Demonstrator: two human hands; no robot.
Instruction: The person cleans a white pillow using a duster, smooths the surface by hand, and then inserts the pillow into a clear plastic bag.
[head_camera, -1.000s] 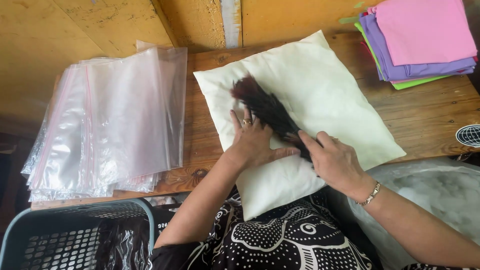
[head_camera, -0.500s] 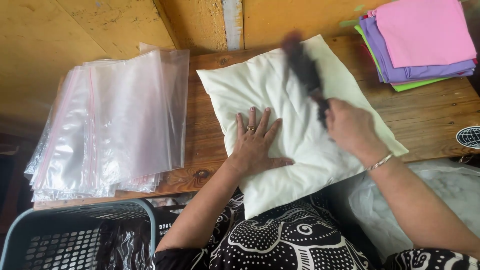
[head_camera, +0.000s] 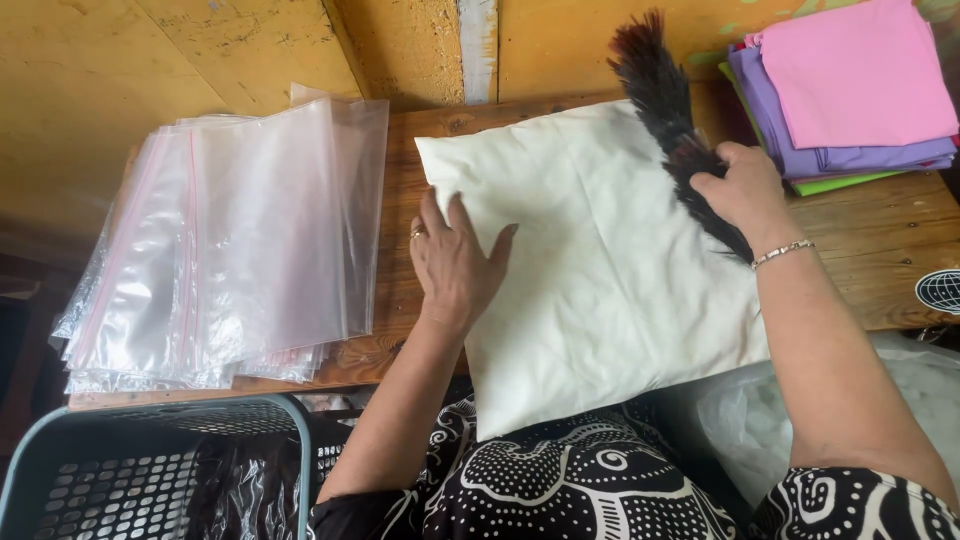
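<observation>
Left hand (head_camera: 455, 265) flat on pillow (head_camera: 600, 270) edge; right hand (head_camera: 745, 190) grips duster (head_camera: 665, 110).

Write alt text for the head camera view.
A person's left hand presses flat on a white square cushion on a wooden table while the right hand holds a dark feather duster at its far edge. Clear plastic bags lie left; folded pink and purple cloths right.

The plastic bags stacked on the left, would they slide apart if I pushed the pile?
Probably. The bags look glossy and thin, already fanned unevenly, so they would likely slip over one another. Lifted, they would likely droop; their edges overhang the table limply.
</observation>
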